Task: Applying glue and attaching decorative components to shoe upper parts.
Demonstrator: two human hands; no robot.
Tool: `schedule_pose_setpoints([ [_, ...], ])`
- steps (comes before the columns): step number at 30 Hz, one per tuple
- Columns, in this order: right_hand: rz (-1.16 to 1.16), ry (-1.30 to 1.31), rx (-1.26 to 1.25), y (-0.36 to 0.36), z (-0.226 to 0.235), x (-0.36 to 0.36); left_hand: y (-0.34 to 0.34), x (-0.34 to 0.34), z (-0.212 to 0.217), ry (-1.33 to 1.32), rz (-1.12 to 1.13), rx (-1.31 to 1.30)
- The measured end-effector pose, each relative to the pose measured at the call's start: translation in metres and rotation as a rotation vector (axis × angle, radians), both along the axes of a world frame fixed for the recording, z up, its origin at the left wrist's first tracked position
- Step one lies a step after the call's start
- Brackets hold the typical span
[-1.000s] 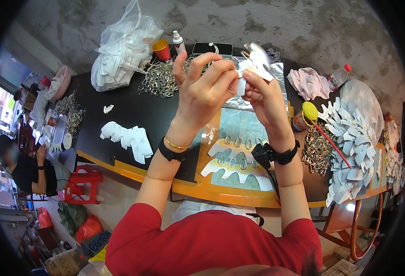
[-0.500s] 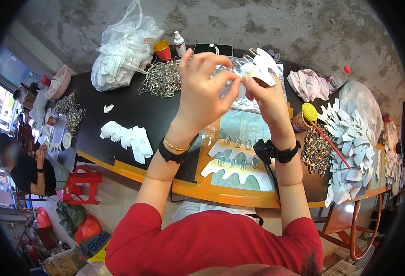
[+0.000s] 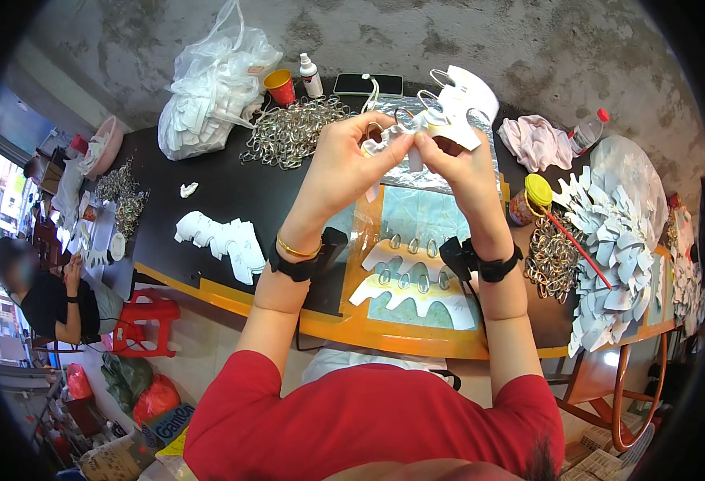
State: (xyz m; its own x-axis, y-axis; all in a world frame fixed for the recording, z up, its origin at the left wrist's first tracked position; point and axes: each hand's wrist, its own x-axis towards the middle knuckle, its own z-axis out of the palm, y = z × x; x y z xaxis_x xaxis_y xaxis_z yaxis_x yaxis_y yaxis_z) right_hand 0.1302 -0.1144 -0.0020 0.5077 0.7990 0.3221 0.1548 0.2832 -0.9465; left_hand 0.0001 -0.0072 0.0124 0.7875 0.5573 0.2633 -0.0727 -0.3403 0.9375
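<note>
Both of my hands are raised above the table and pinch one white scalloped cut-out piece [image 3: 458, 104] with metal rings hanging from it. My left hand [image 3: 343, 156] grips its left end, fingers closed. My right hand [image 3: 458, 164] holds it from below, close beside the left. Under my wrists two more white scalloped pieces [image 3: 416, 280] with rings lie flat on a clear sheet on the table [image 3: 208, 192].
A heap of metal rings [image 3: 292, 132], a white plastic bag [image 3: 212, 88], a red cup [image 3: 280, 84] and a small bottle [image 3: 311, 76] stand at the back. White cut-outs lie left [image 3: 220, 239] and piled right [image 3: 617, 232]. A yellow-lidded jar [image 3: 529, 200]. A seated person [image 3: 44, 297] far left.
My hands have shifted slightly right and lower with the white piece, which has turned so its scalloped edge now points up and right.
</note>
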Motion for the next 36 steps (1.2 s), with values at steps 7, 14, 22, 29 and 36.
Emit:
schedule_pose_setpoints([
  [7, 0.024, 0.065, 0.021, 0.002, -0.002, -0.001, -0.005, 0.003, 0.0, -0.065, -0.059, -0.13],
  [14, 0.043, 0.006, 0.078, 0.001, -0.001, 0.001, -0.007, 0.008, -0.005, -0.191, -0.055, -0.033],
  [22, 0.101, 0.179, 0.065, 0.001, 0.002, 0.022, -0.002, 0.0, 0.004, -0.019, -0.072, -0.057],
  [29, 0.008, -0.138, 0.087, 0.0, -0.004, 0.017, 0.001, 0.004, 0.001, -0.259, 0.003, 0.072],
  [36, 0.094, -0.123, 0.084, 0.003, -0.005, 0.008, 0.003, 0.002, 0.0, -0.187, 0.004, 0.148],
])
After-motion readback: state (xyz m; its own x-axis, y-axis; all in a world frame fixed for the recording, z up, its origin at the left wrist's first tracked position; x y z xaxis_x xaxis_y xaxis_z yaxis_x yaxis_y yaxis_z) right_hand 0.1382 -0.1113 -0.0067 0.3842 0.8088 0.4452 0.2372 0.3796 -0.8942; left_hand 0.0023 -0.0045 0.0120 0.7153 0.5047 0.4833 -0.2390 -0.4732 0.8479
